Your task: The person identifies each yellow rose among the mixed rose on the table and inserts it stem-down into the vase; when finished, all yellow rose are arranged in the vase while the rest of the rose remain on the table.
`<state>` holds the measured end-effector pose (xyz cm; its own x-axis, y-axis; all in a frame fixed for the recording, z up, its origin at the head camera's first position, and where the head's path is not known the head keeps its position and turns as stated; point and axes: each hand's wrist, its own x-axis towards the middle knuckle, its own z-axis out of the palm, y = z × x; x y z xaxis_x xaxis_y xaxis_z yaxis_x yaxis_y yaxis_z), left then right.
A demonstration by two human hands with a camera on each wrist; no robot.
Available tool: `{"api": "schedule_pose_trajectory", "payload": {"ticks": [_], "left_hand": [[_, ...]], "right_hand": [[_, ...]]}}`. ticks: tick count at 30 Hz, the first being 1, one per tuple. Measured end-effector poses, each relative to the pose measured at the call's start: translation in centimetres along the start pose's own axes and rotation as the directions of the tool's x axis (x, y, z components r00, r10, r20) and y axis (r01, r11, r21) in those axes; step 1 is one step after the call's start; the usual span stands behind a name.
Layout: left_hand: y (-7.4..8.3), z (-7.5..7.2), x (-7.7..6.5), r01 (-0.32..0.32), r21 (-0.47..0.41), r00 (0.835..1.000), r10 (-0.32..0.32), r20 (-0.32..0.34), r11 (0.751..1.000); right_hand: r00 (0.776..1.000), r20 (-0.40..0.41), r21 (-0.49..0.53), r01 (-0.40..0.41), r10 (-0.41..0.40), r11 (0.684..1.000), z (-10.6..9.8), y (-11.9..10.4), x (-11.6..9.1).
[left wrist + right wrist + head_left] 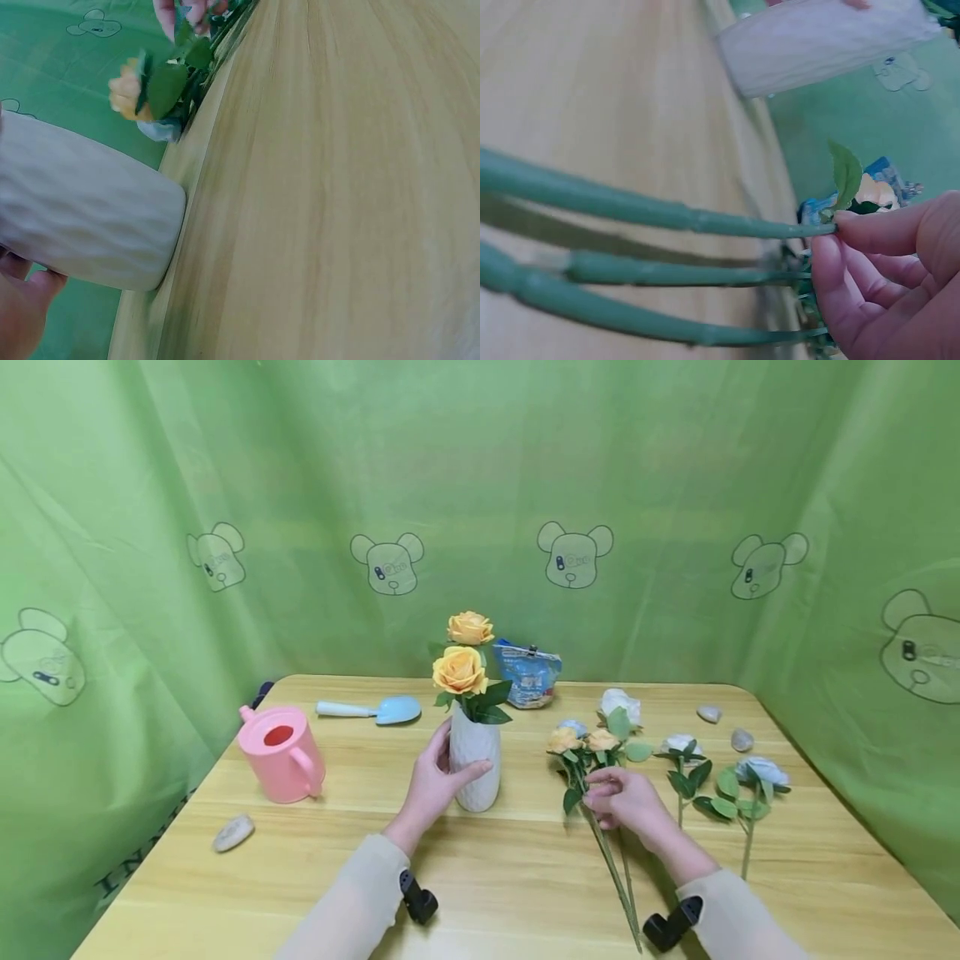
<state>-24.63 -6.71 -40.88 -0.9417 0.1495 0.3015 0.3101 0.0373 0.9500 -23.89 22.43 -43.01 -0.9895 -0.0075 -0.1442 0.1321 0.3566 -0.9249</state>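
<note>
My left hand (pixel 441 774) grips a white textured vase (pixel 476 760) with its fingers and thumb around the side. Two yellow roses (pixel 460 670) with green leaves stand in the vase. To the right, my right hand (pixel 621 797) pinches a green stem (pixel 742 223) between thumb and index finger. Two more stems (pixel 667 271) run alongside it without being in that pinch. At the heads of this bunch are peach roses (pixel 564 741) and a light-blue flower (pixel 573 727). In the left wrist view, the vase's base meets the wooden table (pixel 315 187).
A pink watering can (pixel 283 760), a blue trowel (pixel 397 710) and a stone (pixel 233 833) lie on the left. Behind the vase stands a clipped blue bag (pixel 528 675). Pale flowers (pixel 761 770) and two stones (pixel 742 740) lie right. Green curtains (pixel 480 460) enclose the table.
</note>
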Motion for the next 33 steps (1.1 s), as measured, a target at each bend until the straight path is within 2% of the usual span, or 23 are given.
{"api": "schedule_pose_trajectory", "payload": {"ticks": [4, 8, 14, 17, 20, 23, 28, 31, 33], "left_hand": [[-0.1, 0.0, 0.0, -0.003, -0.002, 1.000, 0.003, 0.002, 1.000], [-0.2, 0.0, 0.1, -0.008, 0.000, 1.000, 0.008, 0.006, 1.000], [-0.2, 0.0, 0.1, -0.016, -0.009, 1.000, 0.016, 0.004, 1.000], [-0.1, 0.0, 0.0, -0.017, -0.014, 1.000, 0.017, -0.001, 1.000], [-0.1, 0.0, 0.0, -0.015, -0.014, 1.000, 0.015, -0.004, 1.000], [-0.1, 0.0, -0.1, -0.011, -0.012, 1.000, 0.011, -0.004, 1.000], [-0.1, -0.1, -0.1, -0.006, -0.006, 1.000, 0.006, -0.006, 1.000], [-0.1, -0.1, 0.0, -0.012, -0.004, 1.000, 0.012, -0.004, 1.000], [0.0, -0.1, 0.0, -0.020, -0.005, 1.000, 0.020, -0.001, 1.000]], "right_hand": [[0.999, -0.008, 0.047, 0.034, -0.033, 0.998, -0.8, -1.2, -0.5], [0.994, -0.035, 0.115, 0.111, -0.107, 0.987, -1.5, -2.7, -1.2], [0.968, -0.095, 0.208, 0.248, -0.233, 0.946, -2.2, -6.0, -2.1], [0.939, -0.146, 0.284, 0.341, -0.311, 0.896, -2.5, -8.0, -2.3], [0.902, -0.197, 0.363, 0.432, -0.385, 0.826, -2.8, -10.2, -2.4], [0.865, -0.252, 0.381, 0.501, -0.434, 0.777, -2.9, -12.4, -2.5], [0.825, -0.354, 0.411, 0.561, -0.441, 0.719, -3.1, -16.4, -2.4], [0.797, -0.407, 0.452, 0.600, -0.445, 0.660, -3.3, -18.9, -2.4], [0.775, -0.440, 0.481, 0.630, -0.454, 0.610, -3.2, -20.5, -2.4]]}}
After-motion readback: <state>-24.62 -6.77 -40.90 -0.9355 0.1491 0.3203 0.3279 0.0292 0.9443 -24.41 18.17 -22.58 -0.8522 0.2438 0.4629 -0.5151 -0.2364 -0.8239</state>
